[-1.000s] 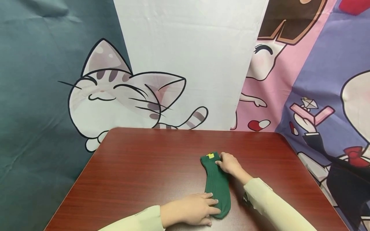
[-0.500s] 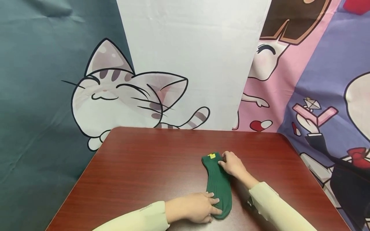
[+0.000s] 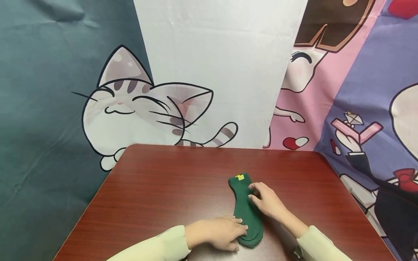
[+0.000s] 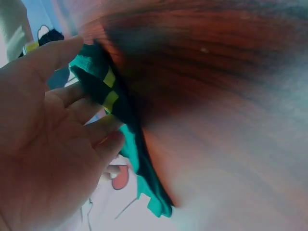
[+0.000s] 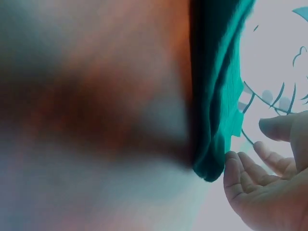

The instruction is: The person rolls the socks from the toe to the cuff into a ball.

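A dark green ribbed sock (image 3: 243, 203) lies flat and lengthwise on the table, with a yellow patch near its cuff at the far end. My left hand (image 3: 222, 232) is at its near, toe end, fingers spread and fingertips overlapping the sock's left edge. In the left wrist view the fingers of the left hand (image 4: 62, 130) reach out to the sock (image 4: 132, 139), where yellow patches show. My right hand (image 3: 268, 201) hovers along the sock's right side below the cuff, thumb and fingers apart. The right wrist view has the right hand (image 5: 269, 183) loosely bent beside the sock's layered green edge (image 5: 219, 106).
The reddish-brown wooden table (image 3: 156, 188) has rounded far corners. Behind it hangs a printed backdrop (image 3: 212, 54) with a cartoon cat and cartoon figures. Pale sleeves (image 3: 153, 246) cover both forearms.
My right hand has let go of the sock's edge near the cuff and moved nearer along its right side. The left hand's fingers have drawn back slightly leftward; the sock stays in place.
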A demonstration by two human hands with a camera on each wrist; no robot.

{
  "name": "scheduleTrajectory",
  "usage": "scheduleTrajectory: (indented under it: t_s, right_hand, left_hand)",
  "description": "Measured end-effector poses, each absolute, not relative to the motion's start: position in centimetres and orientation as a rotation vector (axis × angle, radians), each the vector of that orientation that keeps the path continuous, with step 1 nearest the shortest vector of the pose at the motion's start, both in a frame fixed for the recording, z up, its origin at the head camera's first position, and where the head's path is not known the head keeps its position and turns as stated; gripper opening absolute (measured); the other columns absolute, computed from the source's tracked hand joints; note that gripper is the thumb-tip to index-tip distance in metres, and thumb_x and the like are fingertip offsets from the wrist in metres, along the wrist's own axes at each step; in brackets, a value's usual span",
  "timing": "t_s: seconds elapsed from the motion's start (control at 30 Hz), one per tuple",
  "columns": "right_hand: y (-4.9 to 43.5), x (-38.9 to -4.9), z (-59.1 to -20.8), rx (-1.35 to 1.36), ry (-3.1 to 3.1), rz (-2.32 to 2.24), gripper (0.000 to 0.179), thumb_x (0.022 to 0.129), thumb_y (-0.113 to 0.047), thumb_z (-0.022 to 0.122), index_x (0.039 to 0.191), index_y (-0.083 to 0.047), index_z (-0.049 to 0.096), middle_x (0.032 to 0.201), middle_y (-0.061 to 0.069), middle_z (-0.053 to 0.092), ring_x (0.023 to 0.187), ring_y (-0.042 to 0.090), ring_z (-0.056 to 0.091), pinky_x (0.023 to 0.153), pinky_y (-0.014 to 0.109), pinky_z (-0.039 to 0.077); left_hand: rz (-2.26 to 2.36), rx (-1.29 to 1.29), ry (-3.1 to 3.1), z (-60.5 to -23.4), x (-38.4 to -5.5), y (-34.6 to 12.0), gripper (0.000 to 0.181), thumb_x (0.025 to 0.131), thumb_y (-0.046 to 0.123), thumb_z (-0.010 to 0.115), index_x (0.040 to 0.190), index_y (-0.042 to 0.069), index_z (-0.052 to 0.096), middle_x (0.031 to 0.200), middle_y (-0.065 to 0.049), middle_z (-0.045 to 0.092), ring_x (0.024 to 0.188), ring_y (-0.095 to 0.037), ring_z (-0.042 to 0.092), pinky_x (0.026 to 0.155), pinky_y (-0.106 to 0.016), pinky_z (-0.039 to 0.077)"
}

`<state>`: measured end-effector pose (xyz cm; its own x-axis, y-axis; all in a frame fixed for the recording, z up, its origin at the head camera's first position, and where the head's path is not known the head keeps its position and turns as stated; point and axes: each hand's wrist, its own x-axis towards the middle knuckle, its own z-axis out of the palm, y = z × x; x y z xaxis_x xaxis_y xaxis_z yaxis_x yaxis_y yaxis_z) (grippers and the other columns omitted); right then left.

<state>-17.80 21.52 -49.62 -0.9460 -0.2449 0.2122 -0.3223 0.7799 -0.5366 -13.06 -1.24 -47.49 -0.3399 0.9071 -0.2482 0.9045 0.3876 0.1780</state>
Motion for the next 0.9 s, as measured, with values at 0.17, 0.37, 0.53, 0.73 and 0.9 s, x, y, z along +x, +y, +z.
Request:
scheduleTrajectory:
  t_s: [0.17,0.37,0.53,0.73,0.9]
  right_hand:
    - [21.7,-15.6,-49.7,0.525,-2.799,0.954,0.028,0.090,-0.009,0.076,0.117,-0.009,0.068,0.109,0.002,0.068,0.093,0.015,0.066,0.077,0.031,0.055]
    - [22.0,-13.2,-49.9,0.630,-2.773,0.986,0.028,0.093,-0.016,0.074,0.120,-0.013,0.069,0.119,-0.005,0.068,0.107,0.017,0.067,0.084,0.033,0.057]
    - [22.6,-11.7,-50.5,0.732,-2.721,0.974,0.024,0.094,-0.019,0.073,0.118,-0.017,0.070,0.118,-0.012,0.067,0.108,0.012,0.066,0.085,0.034,0.056]
    - [23.5,-10.8,-51.2,0.938,-2.666,1.023,0.018,0.094,-0.024,0.073,0.112,-0.022,0.071,0.111,-0.015,0.067,0.100,0.007,0.063,0.081,0.030,0.054]
    - [24.2,-10.4,-51.6,1.134,-2.621,1.006,0.020,0.092,-0.024,0.076,0.111,-0.023,0.069,0.111,-0.016,0.065,0.102,0.005,0.060,0.083,0.027,0.053]
  left_hand:
    - [0.088,1.581,2.262,-47.5,-13.6,-2.0,0.051,0.102,0.042,0.058,0.147,0.019,0.052,0.157,0.006,0.042,0.148,-0.011,0.033,0.119,-0.028,0.027]
    - [0.251,1.589,2.262,-48.1,-14.0,-2.8,0.051,0.102,0.035,0.060,0.147,0.012,0.051,0.154,0.001,0.047,0.148,-0.014,0.034,0.119,-0.028,0.028]
    - [0.226,1.592,2.372,-48.3,-14.1,-3.1,0.046,0.101,0.033,0.063,0.142,0.013,0.056,0.150,-0.001,0.051,0.145,-0.017,0.040,0.116,-0.026,0.032]
    - [0.053,1.614,2.447,-48.2,-13.9,-3.2,0.045,0.100,0.039,0.062,0.140,0.019,0.059,0.151,0.003,0.050,0.144,-0.014,0.041,0.116,-0.027,0.033]
    - [0.013,1.671,2.447,-48.4,-13.9,-3.2,0.042,0.101,0.037,0.062,0.139,0.019,0.061,0.147,0.008,0.054,0.141,-0.010,0.043,0.115,-0.024,0.033]
